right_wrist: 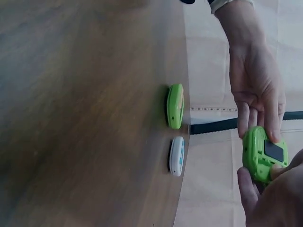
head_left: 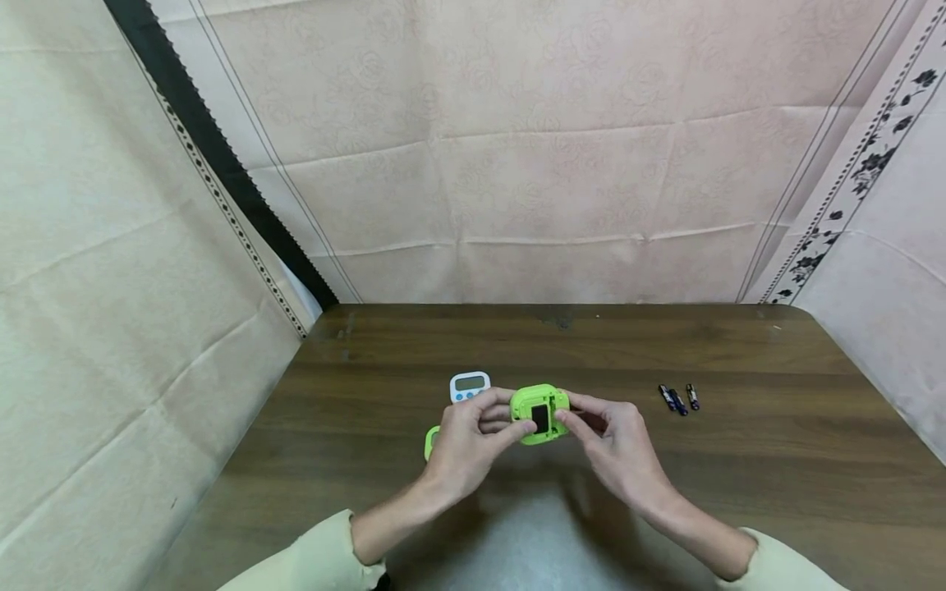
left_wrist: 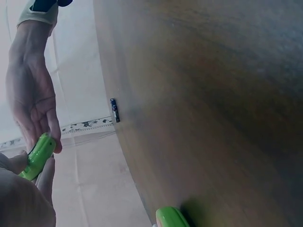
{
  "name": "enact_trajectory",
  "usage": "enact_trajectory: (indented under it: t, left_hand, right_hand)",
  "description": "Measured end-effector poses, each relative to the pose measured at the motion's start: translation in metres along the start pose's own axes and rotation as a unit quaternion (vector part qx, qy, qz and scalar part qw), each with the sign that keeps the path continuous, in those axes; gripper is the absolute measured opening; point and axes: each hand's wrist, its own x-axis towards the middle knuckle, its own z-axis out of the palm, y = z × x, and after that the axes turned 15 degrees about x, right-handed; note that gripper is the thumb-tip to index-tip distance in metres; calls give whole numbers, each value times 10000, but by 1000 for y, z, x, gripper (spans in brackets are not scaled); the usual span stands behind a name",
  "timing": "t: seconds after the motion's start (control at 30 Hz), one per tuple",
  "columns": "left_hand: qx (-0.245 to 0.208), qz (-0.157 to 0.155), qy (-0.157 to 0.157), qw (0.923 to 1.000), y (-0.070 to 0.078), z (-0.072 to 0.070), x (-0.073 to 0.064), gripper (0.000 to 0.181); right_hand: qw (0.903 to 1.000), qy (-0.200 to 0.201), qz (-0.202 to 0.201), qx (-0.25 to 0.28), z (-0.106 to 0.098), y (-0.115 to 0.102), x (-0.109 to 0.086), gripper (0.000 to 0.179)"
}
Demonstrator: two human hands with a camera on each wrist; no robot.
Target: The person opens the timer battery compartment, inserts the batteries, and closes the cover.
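Both hands hold a green digital timer (head_left: pixel 527 397) above the table, its back turned up with a dark square panel (head_left: pixel 540 419) and an uncovered slot along its right side. The left hand (head_left: pixel 470 450) pinches it from the left, thumb on the back. On the right edge, the right hand (head_left: pixel 621 447) grips it, its thumb at the slot. In the right wrist view, that thumb partly covers the slot of the timer (right_wrist: pixel 256 153), so its contents cannot be made out. A white timer (head_left: pixel 469 385) and another green timer (head_left: pixel 429 444) lie behind and beside the left hand.
Three small dark batteries, one of them a separate battery (head_left: pixel 692 396), lie on the brown wooden table (head_left: pixel 739 460) to the right of the hands. A patterned cloth (head_left: pixel 554 180) hangs behind the table, with more cloth at both sides.
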Motion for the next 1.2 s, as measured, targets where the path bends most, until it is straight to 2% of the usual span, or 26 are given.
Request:
enact_trajectory:
  t: [0.13, 0.23, 0.4, 0.5, 0.67, 0.87, 1.03, 1.2]
  left_hand:
    - [-19, -131, 3, 9999, -1, -2, 2, 27]
    - [8, -200, 0, 9998, -2, -3, 4, 28]
    - [32, -326, 27, 9995, -6, -5, 5, 30]
    - [56, -407, 71, 9991, -9, -8, 5, 31]
    - [-55, -482, 8, 9988, -13, -14, 5, 32]
    - [-86, -642, -80, 9979, -14, -18, 5, 33]
    - [-101, -651, -128, 9977, -16, -17, 5, 34]
    - [-147, -586, -190, 9980, -18, -16, 3, 34]
  right_hand:
    - [9977, -83, 436, 507, -5, -2, 3, 29]
    - [9942, 112, 663, 837, -6, -2, 5, 30]
    - [9903, 577, 645, 1086, -10, 3, 10, 23]
    - [9897, 575, 588, 1168, -16, 8, 13, 25]
    - [9951, 267, 399, 868, -33, 21, 21, 34]
    - [9992, -157, 332, 143, -53, 47, 34, 31]
    - [9950, -707, 362, -612, -70, 71, 41, 28]
    - [9891, -1020, 257, -1027, -80, 82, 45, 26]
